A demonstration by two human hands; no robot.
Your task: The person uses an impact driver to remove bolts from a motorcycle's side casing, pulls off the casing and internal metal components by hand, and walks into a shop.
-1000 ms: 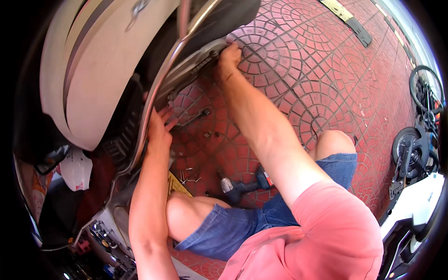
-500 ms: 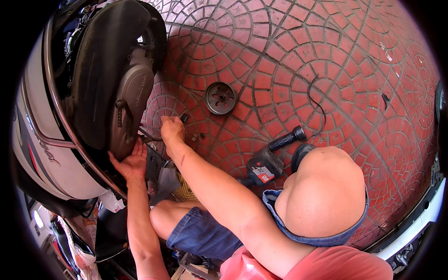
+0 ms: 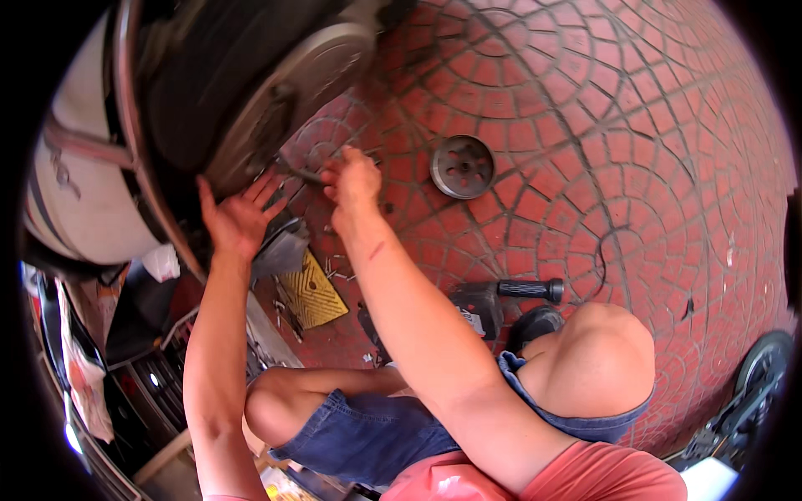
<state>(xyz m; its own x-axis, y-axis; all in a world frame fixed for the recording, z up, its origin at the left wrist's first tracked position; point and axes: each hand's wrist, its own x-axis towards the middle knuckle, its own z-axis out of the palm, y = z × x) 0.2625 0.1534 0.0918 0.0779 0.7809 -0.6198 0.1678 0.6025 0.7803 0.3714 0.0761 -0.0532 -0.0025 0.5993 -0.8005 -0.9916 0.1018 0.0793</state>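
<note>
My left hand [image 3: 236, 219], palm up with fingers spread, rests against the lower end of a scooter's long grey engine cover [image 3: 322, 71]. A kick-start lever [image 3: 280, 104] shows blurred on that cover. In my right hand [image 3: 354, 185] is a dark rod-shaped tool [image 3: 302, 174], its far end at the lower edge of the cover near my left fingertips. Its exact kind is hidden by my fingers and the blur. To the right of this hand, a round metal clutch drum [image 3: 463, 167] with holes lies on the tiles.
By my foot lies a black cordless power tool [image 3: 476, 302], partly behind my right forearm, with a ribbed black cylinder [image 3: 530, 290]. A yellow patterned pad [image 3: 311, 288] and small metal parts are below my hands. Dark machinery [image 3: 752, 392] stands at the right edge.
The view has shifted, so the scooter fills more of the upper left and the yellow pad shows more. My left hand stays at the cover; my right hand keeps its grip on the tool.
</note>
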